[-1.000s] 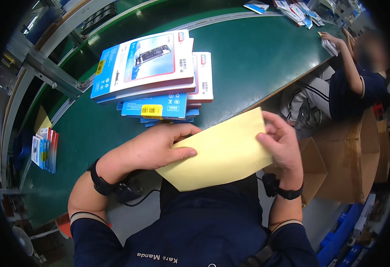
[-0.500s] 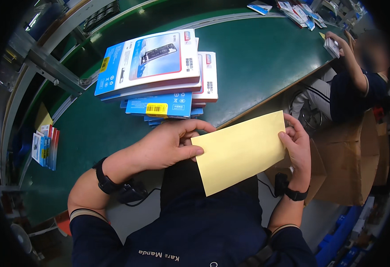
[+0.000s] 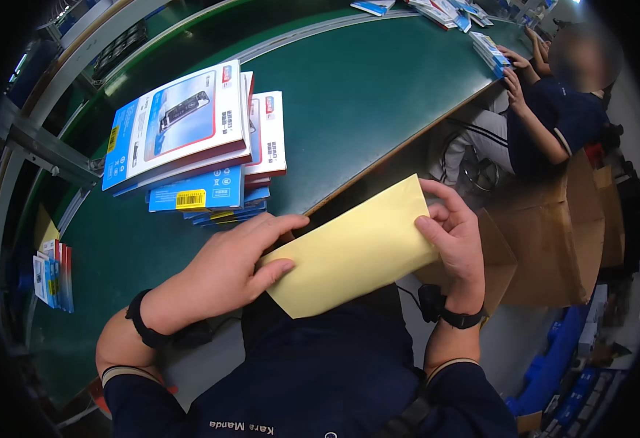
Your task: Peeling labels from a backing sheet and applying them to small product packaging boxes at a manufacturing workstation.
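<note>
1. A yellow paper (image 3: 353, 252) is held up in front of the torso, nearer the body than the box stack (image 3: 177, 131) and to its right, clear of the desk (image 3: 363, 102).
2. The paper's left end is pinched by the left hand (image 3: 232, 259): the thumb is laid on the facing side and the other fingers are partly hidden behind it. This hand is placed just on the near side of the box stack.
3. The paper's right end is pinched by the right hand (image 3: 455, 233), with the thumb on the facing side and the fingers curled behind; it is placed farther right of the box stack than the left hand.
4. The box stack is made up of flat white, blue and red boxes, unevenly laid, with a phone-like device pictured on the top one.
5. To the left of the box stack, and nearer the body, a small box group (image 3: 55, 274) is seen.
6. Well to the right of the box stack, a brown carton (image 3: 546, 241) is seen beyond the right hand.
7. Beyond the box stack, to the far right, a bundle of boxes (image 3: 489, 55) is handled by a co-worker (image 3: 542, 128).
</note>
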The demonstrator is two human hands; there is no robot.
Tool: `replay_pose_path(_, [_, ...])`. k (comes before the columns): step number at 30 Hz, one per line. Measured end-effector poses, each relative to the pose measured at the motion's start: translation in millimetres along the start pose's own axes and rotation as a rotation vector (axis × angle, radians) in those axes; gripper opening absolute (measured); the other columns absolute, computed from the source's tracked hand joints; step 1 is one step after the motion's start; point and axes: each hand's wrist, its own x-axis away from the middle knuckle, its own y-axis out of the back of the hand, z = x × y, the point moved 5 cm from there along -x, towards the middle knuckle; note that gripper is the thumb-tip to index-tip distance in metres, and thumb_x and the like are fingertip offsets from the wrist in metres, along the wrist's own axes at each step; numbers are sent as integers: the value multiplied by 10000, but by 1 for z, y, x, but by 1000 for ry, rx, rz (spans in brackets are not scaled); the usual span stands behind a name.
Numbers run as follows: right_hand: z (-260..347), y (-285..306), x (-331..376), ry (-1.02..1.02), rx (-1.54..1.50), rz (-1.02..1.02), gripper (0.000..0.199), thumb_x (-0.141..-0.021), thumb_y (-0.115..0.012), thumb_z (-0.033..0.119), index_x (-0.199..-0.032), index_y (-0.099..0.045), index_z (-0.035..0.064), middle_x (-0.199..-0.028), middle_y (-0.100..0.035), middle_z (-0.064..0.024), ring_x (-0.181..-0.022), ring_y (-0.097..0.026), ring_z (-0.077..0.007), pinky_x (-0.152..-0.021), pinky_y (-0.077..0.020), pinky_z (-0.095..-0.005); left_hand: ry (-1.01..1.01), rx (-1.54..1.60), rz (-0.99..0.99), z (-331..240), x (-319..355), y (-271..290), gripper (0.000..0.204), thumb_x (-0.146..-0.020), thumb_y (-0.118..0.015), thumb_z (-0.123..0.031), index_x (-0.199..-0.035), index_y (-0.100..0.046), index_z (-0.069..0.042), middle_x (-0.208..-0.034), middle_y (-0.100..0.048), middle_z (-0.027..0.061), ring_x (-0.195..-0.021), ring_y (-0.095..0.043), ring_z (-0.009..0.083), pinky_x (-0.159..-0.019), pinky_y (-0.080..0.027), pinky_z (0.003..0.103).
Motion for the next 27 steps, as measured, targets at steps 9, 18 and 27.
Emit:
replay_pose_path(9, [3, -43, 1, -20, 43, 146, 512, -891, -640, -24, -1377, -487, 20, -831, -659, -25, -751, -628, -60, -677, -474, -192, -64, -282, -66, -12, 4, -3, 527, -892, -672, -212, -1364, -483, -70, -1115, -650, 165, -1021, -628, 348, -860, -507, 418])
replay_pose_path(18, [-7, -56, -7, -19, -123, 265, 471, -1019, -522, 225, -1431, -428, 18, -844, -674, -43, -753, -620, -60, -667, -456, -187, 113, 79, -87, 5, 1, 4, 509, -897, -592, 14, -1380, -490, -109, -788, -536, 45, -684, -543, 108, -655, -457, 255])
replay_pose_path(27, [-10, -30, -6, -17, -260, 275, 612, -1033, -468, 409, -1474, -342, 5, -918, -697, -92, -770, -652, -104, -634, -505, -224, 100, 114, -167, 10, -1, 1, 462, -895, -596, -6, -1337, -515, -114, -806, -551, 90, -693, -578, 205, -671, -484, 326])
